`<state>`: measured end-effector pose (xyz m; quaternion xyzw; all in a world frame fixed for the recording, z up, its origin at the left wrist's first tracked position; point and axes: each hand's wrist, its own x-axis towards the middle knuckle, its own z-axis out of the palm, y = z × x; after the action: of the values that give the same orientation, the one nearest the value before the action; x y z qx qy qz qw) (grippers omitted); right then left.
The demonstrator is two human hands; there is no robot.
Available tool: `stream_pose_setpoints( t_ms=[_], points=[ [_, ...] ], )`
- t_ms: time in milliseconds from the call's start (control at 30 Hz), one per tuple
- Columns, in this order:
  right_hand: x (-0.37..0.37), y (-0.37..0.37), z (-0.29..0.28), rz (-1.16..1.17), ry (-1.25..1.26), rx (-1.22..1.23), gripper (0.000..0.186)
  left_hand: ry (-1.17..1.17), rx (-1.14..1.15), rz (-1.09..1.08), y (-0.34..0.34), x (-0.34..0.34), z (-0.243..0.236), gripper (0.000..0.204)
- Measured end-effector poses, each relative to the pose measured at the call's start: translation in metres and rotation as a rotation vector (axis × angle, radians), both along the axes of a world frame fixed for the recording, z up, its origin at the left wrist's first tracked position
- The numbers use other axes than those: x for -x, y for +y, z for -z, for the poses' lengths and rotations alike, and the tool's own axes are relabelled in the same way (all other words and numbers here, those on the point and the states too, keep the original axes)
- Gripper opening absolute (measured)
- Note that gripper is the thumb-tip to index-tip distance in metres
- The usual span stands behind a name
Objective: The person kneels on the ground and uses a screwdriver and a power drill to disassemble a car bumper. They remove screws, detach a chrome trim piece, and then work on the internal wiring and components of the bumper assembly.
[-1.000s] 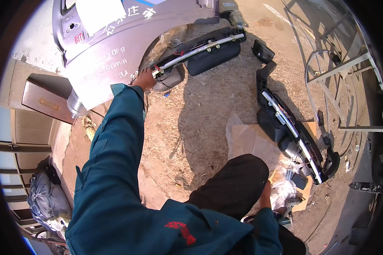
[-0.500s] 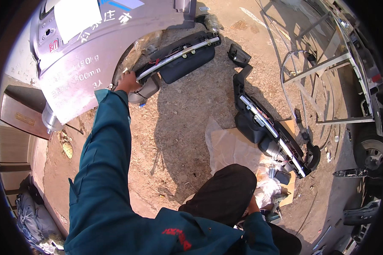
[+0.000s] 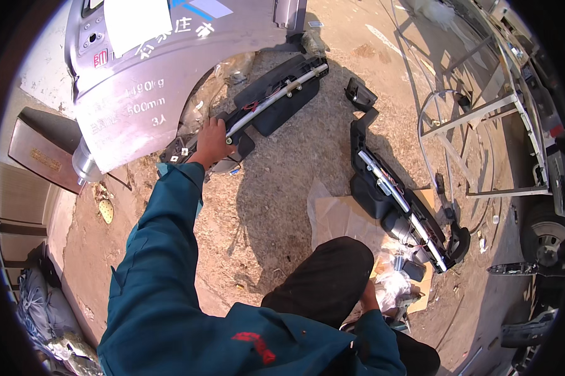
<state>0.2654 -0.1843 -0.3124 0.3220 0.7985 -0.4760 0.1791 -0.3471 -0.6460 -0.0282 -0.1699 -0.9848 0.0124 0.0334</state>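
Note:
A long black truck mirror assembly (image 3: 285, 94) with a silver tube lies on the ground beside a grey painted vehicle panel (image 3: 129, 103). My left hand (image 3: 213, 143) is closed over its near end, fingers curled round the frame by the tube. The palm side of that hand is hidden. My right hand (image 3: 368, 296) is low beside my bent knee, mostly covered by the leg, so its fingers do not show. To the right lies a second black mirror assembly (image 3: 400, 200) with a similar silver tube, partly on a cardboard sheet (image 3: 334, 210).
Clear plastic wrapping (image 3: 395, 285) is bunched by my right knee. A metal frame (image 3: 505, 193) stands at the right, with a wheel (image 3: 548, 241) near it. A brown panel (image 3: 41, 156) leans at the left, and a yellowish perforated piece (image 3: 106, 211) lies on the ground.
My left hand has moved right and slightly nearer along the mirror assembly, uncovering its near end. The view has shifted a little. My right hand stays by the knee.

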Motion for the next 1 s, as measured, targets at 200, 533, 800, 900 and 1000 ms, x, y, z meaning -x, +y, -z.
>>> stream_pose_setpoints(
  t_ms=[200, 533, 800, 900, 1000],
  points=[
    [0.025, -0.002, -0.027, -0.027, -0.041, -0.037, 0.050, -0.007, -0.025, -0.050, 0.018, -0.078, -0.016, 0.071],
    [0.065, -0.012, -0.018, -0.412, -0.062, -0.249, 0.047, -0.034, -0.054, -0.097, -0.016, -0.226, -0.024, 0.063],
    [0.036, 0.014, 0.067, 0.127, 0.142, 0.248, 0.048, -0.037, -0.176, -0.087, -0.036, -0.338, 0.033, 0.058],
    [0.042, 0.005, 0.045, 0.115, 0.057, 0.264, 0.047, -0.074, -0.214, -0.113, -0.040, -0.361, 0.039, 0.058],
    [0.045, 0.005, 0.024, 0.095, 0.003, 0.257, 0.046, -0.057, -0.188, -0.156, -0.044, -0.371, 0.053, 0.060]
  ],
)
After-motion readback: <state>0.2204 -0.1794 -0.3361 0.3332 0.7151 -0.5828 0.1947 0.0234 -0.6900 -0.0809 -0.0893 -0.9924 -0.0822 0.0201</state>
